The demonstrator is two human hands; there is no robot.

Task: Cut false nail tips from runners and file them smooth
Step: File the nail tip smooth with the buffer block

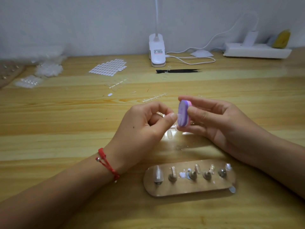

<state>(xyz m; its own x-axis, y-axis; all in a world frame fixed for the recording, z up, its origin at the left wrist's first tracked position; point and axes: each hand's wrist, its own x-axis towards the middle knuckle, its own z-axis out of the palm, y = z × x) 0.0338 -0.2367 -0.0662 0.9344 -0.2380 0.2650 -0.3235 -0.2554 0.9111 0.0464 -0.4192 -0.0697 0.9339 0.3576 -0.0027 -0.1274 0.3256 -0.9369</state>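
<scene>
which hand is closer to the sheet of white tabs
Left. The sheet of white tabs lies beyond the left hand, which pinches a nail tip, and slightly to its left. The right hand, gripping the purple buffer block, is farther off to the right.

Purple-pink buffer block [183,113] upright, clear runner [154,97] flat beyond.

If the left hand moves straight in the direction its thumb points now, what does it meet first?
The purple file block, held by the right hand. The left hand, which seems to pinch a clear nail tip, looks almost at its face; depth is unclear.
</scene>
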